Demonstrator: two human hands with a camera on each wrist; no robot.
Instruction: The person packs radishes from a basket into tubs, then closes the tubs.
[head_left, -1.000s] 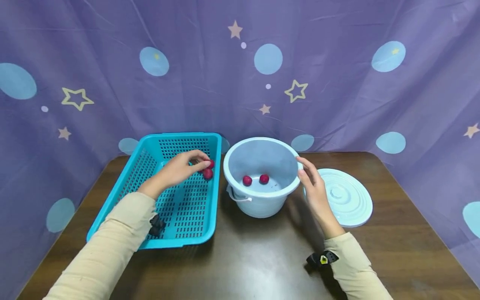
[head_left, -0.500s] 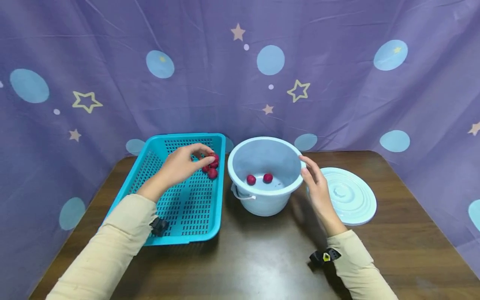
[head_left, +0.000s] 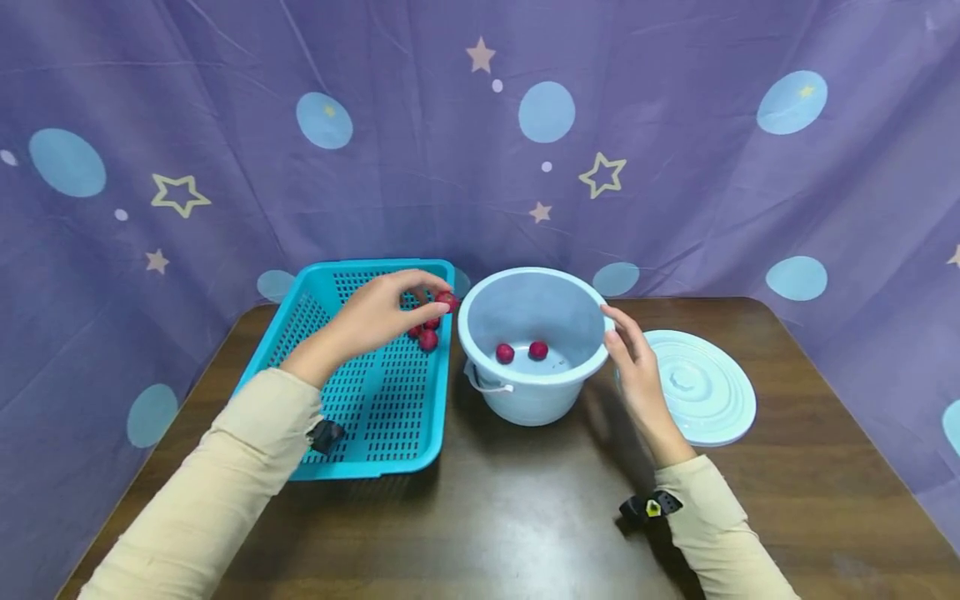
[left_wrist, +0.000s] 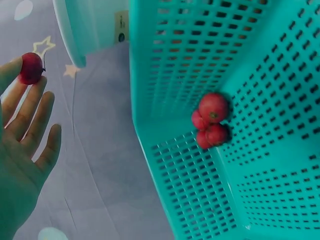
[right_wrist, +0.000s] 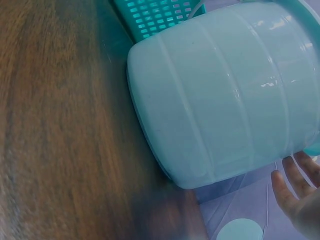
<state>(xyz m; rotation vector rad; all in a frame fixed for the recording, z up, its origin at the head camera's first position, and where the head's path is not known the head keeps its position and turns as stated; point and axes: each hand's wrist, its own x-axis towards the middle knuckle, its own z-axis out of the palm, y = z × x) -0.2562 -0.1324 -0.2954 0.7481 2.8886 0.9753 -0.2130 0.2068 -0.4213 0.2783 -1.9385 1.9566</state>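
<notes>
My left hand pinches a small red radish between thumb and fingertips; a thin root tail trails from it. In the head view, the radish overlaps the right rim of the turquoise basket. Several more radishes lie together against the basket's side wall. My right hand touches the right rim of the pale blue bucket with relaxed fingers. Two radishes sit on the bucket's bottom. The right wrist view shows fingers at the bucket's outer wall near its rim; the thumb is hidden there.
A round pale blue lid lies flat on the brown wooden table, right of the bucket. The bucket's white handle hangs down in front. Behind the table hangs a purple curtain with stars and dots.
My left hand has lifted a radish from the group in the basket and moved it up and right, to the basket's rim. My right hand stays at the bucket's rim.
</notes>
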